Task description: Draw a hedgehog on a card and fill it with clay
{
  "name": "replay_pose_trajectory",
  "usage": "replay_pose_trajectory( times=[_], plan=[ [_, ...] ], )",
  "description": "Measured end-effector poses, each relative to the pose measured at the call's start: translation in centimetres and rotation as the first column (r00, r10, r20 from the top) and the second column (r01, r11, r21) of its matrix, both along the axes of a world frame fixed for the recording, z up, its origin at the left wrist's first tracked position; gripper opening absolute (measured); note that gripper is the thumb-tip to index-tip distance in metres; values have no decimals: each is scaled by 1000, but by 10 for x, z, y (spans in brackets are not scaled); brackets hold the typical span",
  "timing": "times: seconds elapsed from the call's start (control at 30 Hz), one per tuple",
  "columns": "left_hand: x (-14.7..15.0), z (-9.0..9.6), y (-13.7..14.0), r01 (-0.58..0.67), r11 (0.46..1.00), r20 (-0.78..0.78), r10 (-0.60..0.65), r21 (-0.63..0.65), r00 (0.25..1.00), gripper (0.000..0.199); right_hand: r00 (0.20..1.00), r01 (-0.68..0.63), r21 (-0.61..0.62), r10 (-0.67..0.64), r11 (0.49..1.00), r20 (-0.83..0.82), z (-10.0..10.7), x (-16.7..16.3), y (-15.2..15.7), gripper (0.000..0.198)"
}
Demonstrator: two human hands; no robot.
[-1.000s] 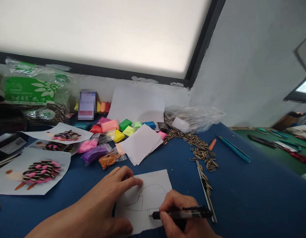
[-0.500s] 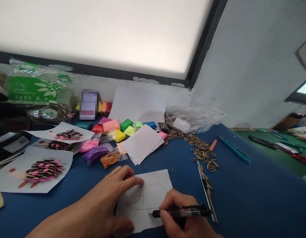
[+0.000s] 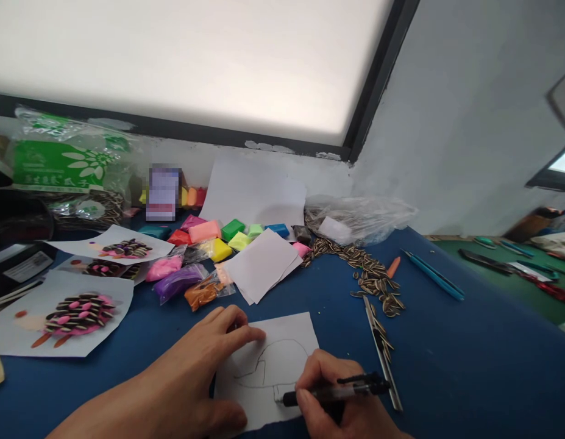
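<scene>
A white sheet of paper (image 3: 289, 326) lies on the blue table, bearing a thin pen outline with a domed back, a pointed end and a small leg shape below. My left hand (image 3: 213, 360) rests over the sheet's left edge, fingers spread and pressing it flat. In my right hand (image 3: 337, 390) is a black pen (image 3: 330, 392), gripped between thumb and fingers, its tip touching the paper at the leg lines. Just right of that hand lies a metal craft knife (image 3: 383, 353) beside some striped sunflower seeds (image 3: 373, 277).
Hedgehog pictures made with seeds (image 3: 81, 317) lie at left. Colourful clay packets (image 3: 204, 231) and blank paper pieces (image 3: 264, 265) sit farther back. Blue tweezers (image 3: 435, 275) lie at right. A green seed bag (image 3: 63, 164) and a phone (image 3: 163, 194) stand by the wall.
The pen tip has moved very slightly down, and the leg lines beneath the outline look a little longer. My left hand keeps its place on the sheet.
</scene>
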State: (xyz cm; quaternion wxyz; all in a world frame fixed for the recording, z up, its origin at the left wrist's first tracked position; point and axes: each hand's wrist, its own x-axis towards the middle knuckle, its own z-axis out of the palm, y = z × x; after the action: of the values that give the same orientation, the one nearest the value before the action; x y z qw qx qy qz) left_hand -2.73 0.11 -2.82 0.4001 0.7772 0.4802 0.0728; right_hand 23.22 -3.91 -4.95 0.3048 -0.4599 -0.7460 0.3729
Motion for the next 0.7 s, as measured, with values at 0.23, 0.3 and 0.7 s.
replay_pose_trajectory(
  times=[0.23, 0.3, 0.7],
  plan=[
    [-5, -8, 0, -5, 1000, -6, 5, 10, 1000, 79, 999, 31, 78, -34, 997, 43, 3, 0, 1, 12],
    [-6, -10, 0, -9, 1000, -6, 9, 5, 1000, 79, 999, 14, 80, -17, 997, 40, 2, 1, 1, 12],
    [-1, -2, 1, -9, 1000, -5, 9, 5, 1000, 77, 997, 31, 63, -36, 997, 71, 5, 1, 1, 11]
  ],
)
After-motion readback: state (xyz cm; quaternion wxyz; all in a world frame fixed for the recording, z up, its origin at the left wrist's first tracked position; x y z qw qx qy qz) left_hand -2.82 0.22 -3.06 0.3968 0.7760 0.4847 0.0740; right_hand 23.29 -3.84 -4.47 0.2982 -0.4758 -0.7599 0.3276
